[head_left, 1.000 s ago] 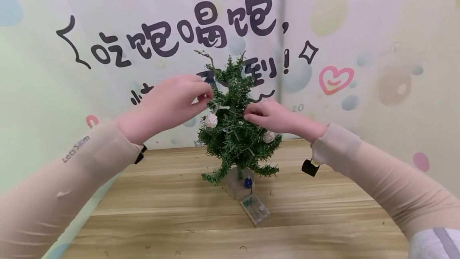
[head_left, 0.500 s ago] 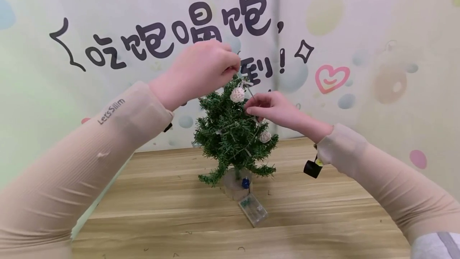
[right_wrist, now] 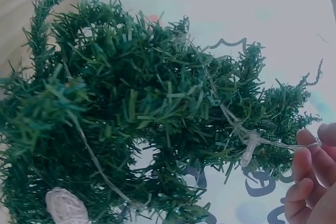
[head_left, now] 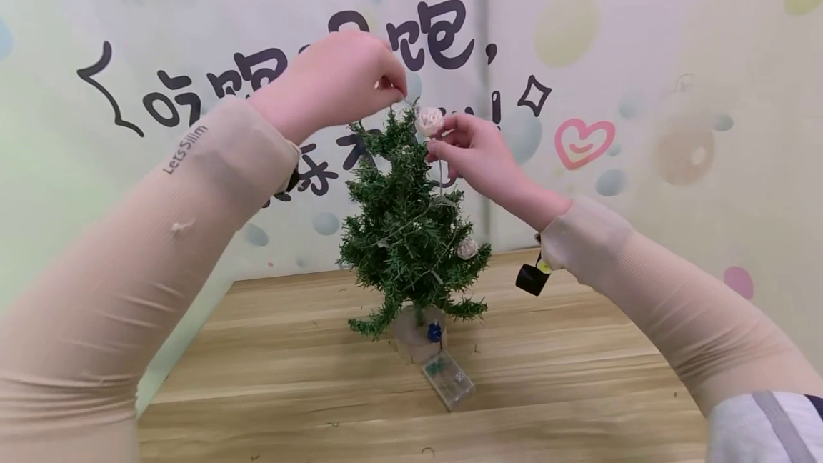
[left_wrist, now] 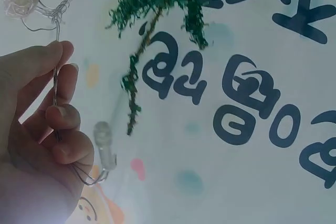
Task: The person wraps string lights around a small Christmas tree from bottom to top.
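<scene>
A small artificial Christmas tree (head_left: 401,216) stands on a round base (head_left: 401,334), wound with a wire string of lights. My left hand (head_left: 341,81), above the treetop, grips the wire (left_wrist: 55,85) between thumb and curled fingers. A clear bulb (left_wrist: 105,145) dangles from the wire below that hand. At the upper right of the tree, my right hand (head_left: 476,156) pinches the same string. A white woven ball (head_left: 429,121) hangs between both hands, right at the right fingertips. In the right wrist view another clear bulb (right_wrist: 250,148) lies along the wire against the branches.
A second white ball (head_left: 467,249) sits low on the tree's right side. On the wood-grain table (head_left: 289,370), a clear battery box (head_left: 448,379) lies before the base, near a small blue object (head_left: 434,332). A printed wall (head_left: 617,56) rises behind.
My left hand has risen from the tree's left side to above its top, drawing the wire and white ball up. The right hand has moved up to beside the ball.
</scene>
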`<move>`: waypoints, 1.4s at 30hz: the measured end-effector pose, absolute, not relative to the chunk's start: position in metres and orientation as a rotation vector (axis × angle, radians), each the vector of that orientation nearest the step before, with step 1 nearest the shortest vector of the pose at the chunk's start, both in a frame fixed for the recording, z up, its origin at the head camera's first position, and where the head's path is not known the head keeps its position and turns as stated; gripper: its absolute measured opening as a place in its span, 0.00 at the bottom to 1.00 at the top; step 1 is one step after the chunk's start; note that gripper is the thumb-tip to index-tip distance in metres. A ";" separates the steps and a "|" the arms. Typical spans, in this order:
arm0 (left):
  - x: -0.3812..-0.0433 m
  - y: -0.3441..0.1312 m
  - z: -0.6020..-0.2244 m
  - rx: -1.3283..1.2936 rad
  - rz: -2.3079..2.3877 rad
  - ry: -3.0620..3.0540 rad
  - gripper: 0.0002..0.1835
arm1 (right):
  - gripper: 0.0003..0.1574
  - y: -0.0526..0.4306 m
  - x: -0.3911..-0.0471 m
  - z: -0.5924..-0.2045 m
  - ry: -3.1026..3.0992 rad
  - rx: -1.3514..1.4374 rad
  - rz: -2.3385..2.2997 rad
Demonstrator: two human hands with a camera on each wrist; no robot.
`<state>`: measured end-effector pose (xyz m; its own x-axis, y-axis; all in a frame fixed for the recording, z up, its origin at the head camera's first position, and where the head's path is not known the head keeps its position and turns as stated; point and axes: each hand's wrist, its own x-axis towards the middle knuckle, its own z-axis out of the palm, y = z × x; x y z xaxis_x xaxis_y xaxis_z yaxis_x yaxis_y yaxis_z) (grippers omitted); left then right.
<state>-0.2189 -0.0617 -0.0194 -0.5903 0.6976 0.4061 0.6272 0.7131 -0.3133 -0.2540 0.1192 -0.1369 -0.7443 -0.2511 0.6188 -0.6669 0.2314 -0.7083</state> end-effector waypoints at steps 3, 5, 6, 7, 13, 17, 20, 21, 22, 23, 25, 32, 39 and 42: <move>-0.226 -0.065 -0.013 -1.008 0.169 -2.439 0.10 | 0.09 0.117 -0.256 -0.133 -2.122 0.809 1.482; -0.232 -0.068 -0.010 -1.012 0.146 -2.456 0.10 | 0.07 0.116 -0.264 -0.133 -2.120 0.796 1.446; -0.234 -0.069 -0.009 -1.005 0.137 -2.468 0.10 | 0.07 0.116 -0.267 -0.133 -2.123 0.791 1.430; -0.237 -0.070 -0.008 -1.000 0.121 -2.480 0.10 | 0.07 0.116 -0.271 -0.133 -2.129 0.784 1.416; -0.250 -0.075 -0.007 -0.942 0.052 -2.527 0.09 | 0.10 0.115 -0.281 -0.131 -2.184 0.715 1.350; -0.257 -0.077 -0.006 -0.903 0.018 -2.577 0.09 | 0.11 0.114 -0.282 -0.128 -2.240 0.691 1.317; -0.262 -0.079 -0.006 -0.873 0.001 -2.631 0.09 | 0.11 0.113 -0.281 -0.125 -2.281 0.674 1.287; -0.264 -0.081 -0.007 -0.864 -0.002 -2.651 0.09 | 0.10 0.113 -0.281 -0.124 -2.294 0.667 1.275; -0.266 -0.082 -0.007 -0.857 -0.002 -2.671 0.09 | 0.10 0.113 -0.281 -0.123 -2.306 0.662 1.264; -0.269 -0.083 -0.008 -0.848 -0.011 -2.697 0.10 | 0.10 0.113 -0.281 -0.123 -2.317 0.659 1.255; -0.273 -0.087 -0.009 -0.836 -0.026 -2.754 0.10 | 0.10 0.113 -0.281 -0.123 -2.339 0.667 1.222; -0.289 -0.102 -0.012 -0.863 -0.151 -3.048 0.14 | 0.07 0.111 -0.279 -0.129 -2.354 0.698 1.062; -0.299 -0.127 -0.022 -0.879 -0.812 -3.152 0.14 | 0.06 0.110 -0.278 -0.135 -2.279 0.783 1.014; -0.299 -0.136 -0.027 -0.885 -1.011 -3.073 0.15 | 0.07 0.111 -0.276 -0.138 -2.252 0.801 0.975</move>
